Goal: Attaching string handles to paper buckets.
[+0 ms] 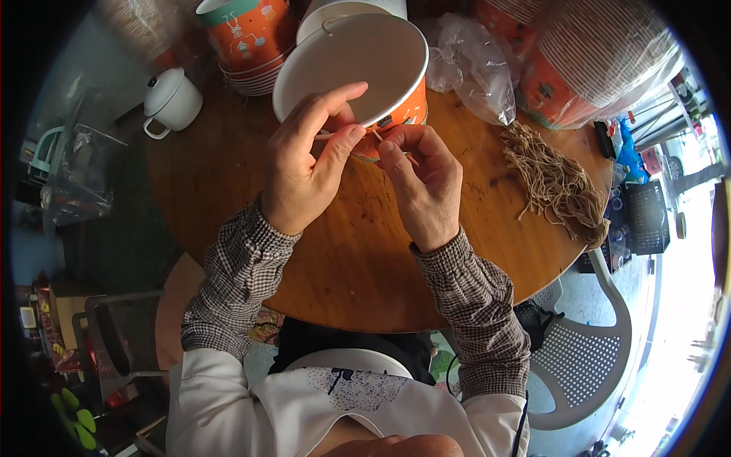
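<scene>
A large paper bucket [354,65], white inside and orange with printed figures outside, leans its mouth toward me on the wooden table. At its near rim, my left hand [301,164] has the index finger raised over the opening, while its thumb seems to press a thin tan cord against the fingers behind it. My right hand [428,183] pinches the cord [377,135] between thumb and index finger, just below the rim. Further up the rim, a small loop of cord [327,29] shows at the far side. The fingers partly hide the cord's path.
A bundle of tan cords [552,179] lies at the table's right. Stacked orange buckets [247,38] stand back left, others wrapped in clear plastic [601,61] back right. A crumpled plastic bag [476,68] sits between. A white lidded mug [173,99] is at the left edge.
</scene>
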A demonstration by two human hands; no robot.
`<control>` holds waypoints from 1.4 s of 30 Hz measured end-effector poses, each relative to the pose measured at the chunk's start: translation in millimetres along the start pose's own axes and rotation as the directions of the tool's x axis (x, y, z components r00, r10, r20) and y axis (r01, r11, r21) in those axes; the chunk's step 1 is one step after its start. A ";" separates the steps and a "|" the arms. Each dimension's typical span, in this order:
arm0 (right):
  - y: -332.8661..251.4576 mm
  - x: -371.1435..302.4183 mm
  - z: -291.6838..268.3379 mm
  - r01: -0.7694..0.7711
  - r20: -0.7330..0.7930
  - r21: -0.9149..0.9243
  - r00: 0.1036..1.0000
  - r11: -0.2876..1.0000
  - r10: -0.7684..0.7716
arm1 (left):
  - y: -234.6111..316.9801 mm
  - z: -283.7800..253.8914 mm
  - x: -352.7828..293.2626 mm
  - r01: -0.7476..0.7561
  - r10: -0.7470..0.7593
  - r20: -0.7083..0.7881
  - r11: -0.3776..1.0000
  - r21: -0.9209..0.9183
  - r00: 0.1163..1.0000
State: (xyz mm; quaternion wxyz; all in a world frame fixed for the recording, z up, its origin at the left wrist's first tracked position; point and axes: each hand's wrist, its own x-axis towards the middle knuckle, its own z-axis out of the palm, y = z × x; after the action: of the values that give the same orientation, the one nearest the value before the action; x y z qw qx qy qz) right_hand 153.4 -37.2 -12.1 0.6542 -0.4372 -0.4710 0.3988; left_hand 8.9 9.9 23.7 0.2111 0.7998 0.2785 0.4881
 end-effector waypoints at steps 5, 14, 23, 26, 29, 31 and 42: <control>-1.8 0.2 -0.9 -0.025 -0.001 -0.014 1.000 1.000 0.025 | 3.4 1.6 -0.8 0.016 -0.015 -0.004 1.000 0.012 1.000; 1.8 1.4 1.1 0.030 -0.091 -0.148 0.995 0.989 -0.044 | 0.1 8.7 -3.7 -0.098 0.093 0.066 0.992 0.073 0.993; -7.0 16.2 -23.0 0.286 0.056 -0.769 0.921 0.571 -0.387 | -9.7 4.0 -5.0 0.003 -0.009 0.052 0.993 0.120 0.999; -21.2 28.9 -47.5 0.367 -0.043 -0.733 0.815 0.572 -0.577 | -3.5 3.0 -4.4 -0.039 0.022 0.099 0.985 0.170 0.995; -22.8 33.9 -43.8 0.547 -0.077 -0.634 0.658 0.546 -0.749 | 2.0 3.4 -6.6 -0.088 0.055 0.166 0.975 0.203 0.985; -31.4 24.0 -38.7 0.623 0.148 -0.689 0.621 0.370 -0.770 | 6.3 3.4 -6.5 -0.198 0.149 0.226 0.956 0.216 0.963; -23.4 8.3 -17.2 0.658 0.433 -0.631 0.738 0.410 -0.518 | 7.0 -1.4 1.4 -0.254 0.254 -0.036 0.967 0.001 0.967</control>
State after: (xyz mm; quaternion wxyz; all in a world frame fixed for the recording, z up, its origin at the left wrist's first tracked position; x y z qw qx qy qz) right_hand 174.6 -39.9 9.3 0.4663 -0.4360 -0.7678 -0.0547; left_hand 9.8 5.6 29.5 0.1433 0.8197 0.1765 0.5257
